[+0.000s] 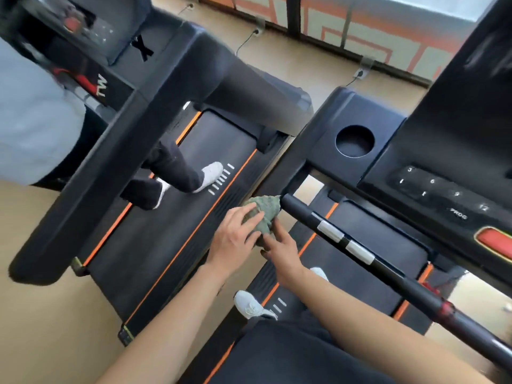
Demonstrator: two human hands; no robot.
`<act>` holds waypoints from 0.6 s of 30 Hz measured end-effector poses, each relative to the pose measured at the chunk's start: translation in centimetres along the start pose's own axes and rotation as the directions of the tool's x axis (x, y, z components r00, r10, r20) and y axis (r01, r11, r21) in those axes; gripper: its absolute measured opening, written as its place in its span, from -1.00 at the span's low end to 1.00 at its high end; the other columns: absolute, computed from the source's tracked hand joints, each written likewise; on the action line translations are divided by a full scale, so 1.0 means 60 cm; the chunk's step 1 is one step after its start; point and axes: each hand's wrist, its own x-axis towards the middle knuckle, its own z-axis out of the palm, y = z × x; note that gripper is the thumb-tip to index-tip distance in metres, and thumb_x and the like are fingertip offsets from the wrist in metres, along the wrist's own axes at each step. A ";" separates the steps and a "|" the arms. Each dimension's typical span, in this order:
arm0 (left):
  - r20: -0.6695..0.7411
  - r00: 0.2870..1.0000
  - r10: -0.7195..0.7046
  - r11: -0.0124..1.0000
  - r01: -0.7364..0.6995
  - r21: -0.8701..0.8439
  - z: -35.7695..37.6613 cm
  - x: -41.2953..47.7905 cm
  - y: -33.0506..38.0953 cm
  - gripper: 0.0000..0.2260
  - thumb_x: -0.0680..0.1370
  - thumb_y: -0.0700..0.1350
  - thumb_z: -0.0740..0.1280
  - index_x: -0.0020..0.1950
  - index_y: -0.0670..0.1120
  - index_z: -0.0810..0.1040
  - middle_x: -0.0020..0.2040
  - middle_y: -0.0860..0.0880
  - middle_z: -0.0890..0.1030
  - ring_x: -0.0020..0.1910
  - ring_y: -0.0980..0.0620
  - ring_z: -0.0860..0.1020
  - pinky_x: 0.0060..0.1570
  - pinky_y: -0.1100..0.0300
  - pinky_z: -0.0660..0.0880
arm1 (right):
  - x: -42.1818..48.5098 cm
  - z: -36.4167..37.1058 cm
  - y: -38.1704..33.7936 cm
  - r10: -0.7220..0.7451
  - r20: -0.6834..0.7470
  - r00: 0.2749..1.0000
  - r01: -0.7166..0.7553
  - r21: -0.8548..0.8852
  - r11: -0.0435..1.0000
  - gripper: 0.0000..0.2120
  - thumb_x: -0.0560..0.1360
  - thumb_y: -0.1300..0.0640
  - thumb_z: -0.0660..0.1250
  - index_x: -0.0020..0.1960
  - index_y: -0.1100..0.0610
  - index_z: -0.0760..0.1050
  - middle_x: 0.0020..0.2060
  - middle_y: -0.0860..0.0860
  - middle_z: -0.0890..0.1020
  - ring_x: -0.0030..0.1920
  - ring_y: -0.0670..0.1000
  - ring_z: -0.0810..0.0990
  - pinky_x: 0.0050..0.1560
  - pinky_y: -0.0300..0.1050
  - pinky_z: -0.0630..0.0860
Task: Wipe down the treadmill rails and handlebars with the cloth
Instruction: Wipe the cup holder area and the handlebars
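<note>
A bunched grey-green cloth (264, 210) sits at the near end of the black handlebar (368, 259) of the treadmill I stand on. My left hand (235, 235) lies over the cloth from the left and grips it. My right hand (282, 249) touches the cloth's lower edge with its fingertips, fingers spread. The handlebar runs down to the right and carries two silver sensor bands (345, 242). The cloth hides the bar's tip.
The console (432, 189) with number keys, a cup hole (354, 141) and a red stop button (496, 241) lies to the right. Another person walks on the neighbouring treadmill (177, 217) at left, whose side rail (91, 195) crosses the view. My white shoe (250, 304) rests on the deck.
</note>
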 end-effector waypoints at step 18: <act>0.145 0.985 0.091 0.993 -0.100 0.058 -0.007 0.057 -0.001 -0.54 0.55 -0.16 0.44 0.46 -0.07 0.50 0.44 -0.05 0.45 0.32 -0.11 0.41 0.26 0.03 0.47 | 0.044 -0.002 0.027 -0.171 -0.172 0.970 0.183 0.052 0.982 -0.49 0.64 0.18 0.30 0.56 0.11 0.28 0.32 -0.06 0.58 0.25 -0.12 0.60 0.23 -0.21 0.52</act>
